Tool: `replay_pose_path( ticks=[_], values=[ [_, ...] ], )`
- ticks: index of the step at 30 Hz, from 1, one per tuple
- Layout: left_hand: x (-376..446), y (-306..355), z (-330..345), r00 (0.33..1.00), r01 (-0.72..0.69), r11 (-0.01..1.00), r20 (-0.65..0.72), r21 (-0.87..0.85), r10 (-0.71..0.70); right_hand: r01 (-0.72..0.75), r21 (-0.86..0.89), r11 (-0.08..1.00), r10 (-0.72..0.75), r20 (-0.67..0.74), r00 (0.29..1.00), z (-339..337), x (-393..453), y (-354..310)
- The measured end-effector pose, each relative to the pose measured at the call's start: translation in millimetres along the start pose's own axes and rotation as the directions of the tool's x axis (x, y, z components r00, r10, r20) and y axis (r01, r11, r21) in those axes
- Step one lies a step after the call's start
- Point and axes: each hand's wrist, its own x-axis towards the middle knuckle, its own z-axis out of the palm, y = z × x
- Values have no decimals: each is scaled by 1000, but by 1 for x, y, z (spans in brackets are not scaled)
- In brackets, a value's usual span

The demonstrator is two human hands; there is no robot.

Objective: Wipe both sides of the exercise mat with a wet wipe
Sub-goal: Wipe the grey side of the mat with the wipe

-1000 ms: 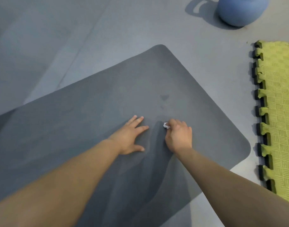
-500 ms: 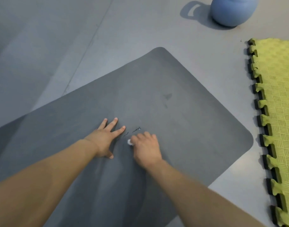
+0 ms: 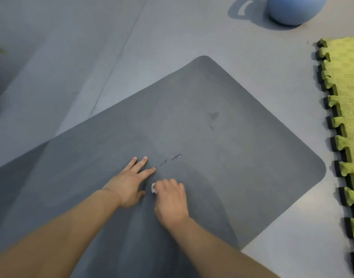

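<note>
Our exercise mat ran lengthwise from near-left to far-right; our left hand lay flat, our right hand curled around the wet wipe.

Two bare forearms, no sleeves in view. No watch, band or ring on either wrist or finger. Left hand and right hand both ungloved. Short, plain nails on left fingers, no polish visible.
</note>
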Motion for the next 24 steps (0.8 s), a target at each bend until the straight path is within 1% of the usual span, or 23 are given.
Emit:
replay_pose_path(
  ticks=[2,3,4,5,7,9,11,13,14,16,17,19,21,22,23,24],
  values=[
    [-3,9,-3,998,1,999,55,53,-4,173,-65,983,-171,37,985,-8,2,8],
    [-6,13,-4,996,2,996,85,87,-10,229,-116,966,-226,39,973,-14,9,22],
    [-8,17,-4,993,6,992,115,124,-20,235,-165,958,-234,25,972,-23,18,41],
    [-9,20,-3,990,7,987,138,161,-29,185,-211,960,-191,-13,981,-35,27,65],
    [-11,23,0,987,5,979,155,206,-37,-7,-286,958,-27,-116,993,-62,42,121],
    [-11,23,2,987,7,974,157,226,-44,-173,-302,937,112,-208,972,-85,47,161],
    [-12,24,2,985,11,969,162,246,-52,-269,-253,929,202,-261,944,-87,43,163],
    [-13,27,2,985,11,969,162,248,-53,-285,-185,941,234,-256,938,-67,28,130],
    [-14,29,2,986,11,969,158,246,-51,-264,-149,953,226,-234,946,-52,16,106],
    [-16,28,5,989,-2,971,142,240,-33,-191,-59,980,182,-129,975,-26,-14,53],
    [-18,27,7,991,-22,971,132,239,-10,-140,-23,990,139,-72,988,-18,-28,30],
    [-20,25,10,990,-96,965,123,243,68,2,12,1000,-2,17,1000,-9,-49,2],
    [-23,23,14,982,-165,955,126,247,137,140,-6,990,-139,84,987,-14,-54,-2],
    [-26,23,16,980,-182,952,126,245,155,194,-55,980,-188,96,978,-18,-49,7],
    [-29,23,19,979,-190,953,122,236,165,222,-102,970,-212,103,972,-26,-43,20],
    [-32,22,21,979,-194,955,112,223,173,218,-143,966,-208,81,975,-34,-35,38]
  ],
)
